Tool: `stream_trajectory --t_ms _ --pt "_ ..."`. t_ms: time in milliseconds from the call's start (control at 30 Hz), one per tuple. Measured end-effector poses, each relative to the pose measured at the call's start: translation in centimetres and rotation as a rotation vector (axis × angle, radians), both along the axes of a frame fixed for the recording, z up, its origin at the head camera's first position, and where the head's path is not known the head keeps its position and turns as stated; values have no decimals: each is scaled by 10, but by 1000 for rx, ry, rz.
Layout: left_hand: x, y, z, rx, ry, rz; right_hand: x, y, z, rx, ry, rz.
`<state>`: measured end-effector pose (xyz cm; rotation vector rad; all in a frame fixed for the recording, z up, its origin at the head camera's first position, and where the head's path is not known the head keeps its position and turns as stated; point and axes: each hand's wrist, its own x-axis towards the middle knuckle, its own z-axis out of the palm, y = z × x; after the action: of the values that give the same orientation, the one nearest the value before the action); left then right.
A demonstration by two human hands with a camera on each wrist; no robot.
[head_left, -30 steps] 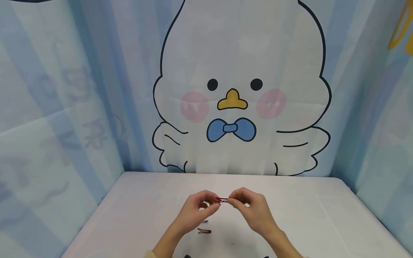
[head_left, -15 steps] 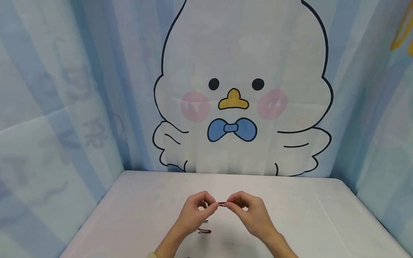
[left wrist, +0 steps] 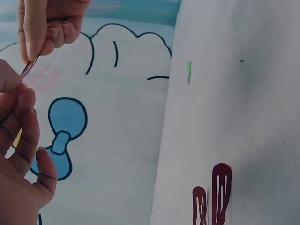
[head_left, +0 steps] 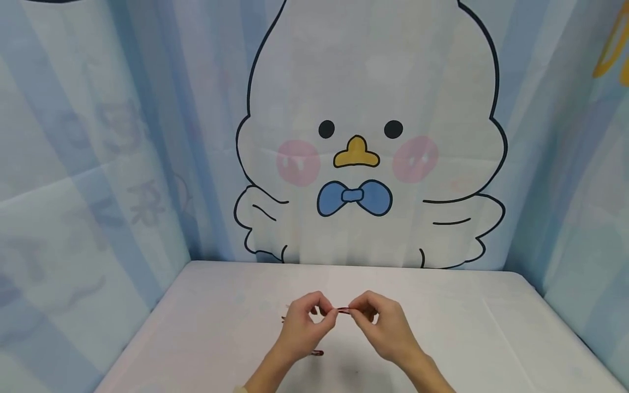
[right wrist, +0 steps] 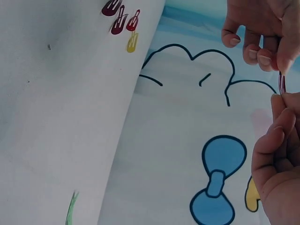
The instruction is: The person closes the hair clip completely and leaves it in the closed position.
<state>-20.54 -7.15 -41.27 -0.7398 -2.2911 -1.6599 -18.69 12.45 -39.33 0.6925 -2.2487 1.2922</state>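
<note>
A dark red snap hair clip (head_left: 343, 310) is held up over the table between both hands. My left hand (head_left: 306, 330) pinches one end with thumb and forefinger, and my right hand (head_left: 386, 330) pinches the other. Fingertips cover both ends of the clip. In the left wrist view a short curved length of this hair clip (left wrist: 28, 68) shows between the fingertips. Two more dark red clips, a wider one (left wrist: 221, 190) and a narrower one (left wrist: 199, 204), lie on the table there.
On the white table (head_left: 467, 327), the right wrist view shows a red clip (right wrist: 133, 21), a yellow clip (right wrist: 132, 43) and dark red clips (right wrist: 119, 21) grouped together. A green mark (right wrist: 71, 208) lies apart. Patterned curtains (head_left: 98, 191) enclose the back and sides.
Both hands have dropped slightly with the clip, and its visible length between them has shortened. My left hand has moved right, uncovering something small on its left and partly covering the clips below it.
</note>
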Motion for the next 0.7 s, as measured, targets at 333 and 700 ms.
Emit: stream_trajectory --t_ms 333,700 --pt "4 2 -7 -19 -104 8 3 5 -9 127 129 1" --pt "3 3 -10 -27 -145 -53 -1 15 -14 284 392 -27"
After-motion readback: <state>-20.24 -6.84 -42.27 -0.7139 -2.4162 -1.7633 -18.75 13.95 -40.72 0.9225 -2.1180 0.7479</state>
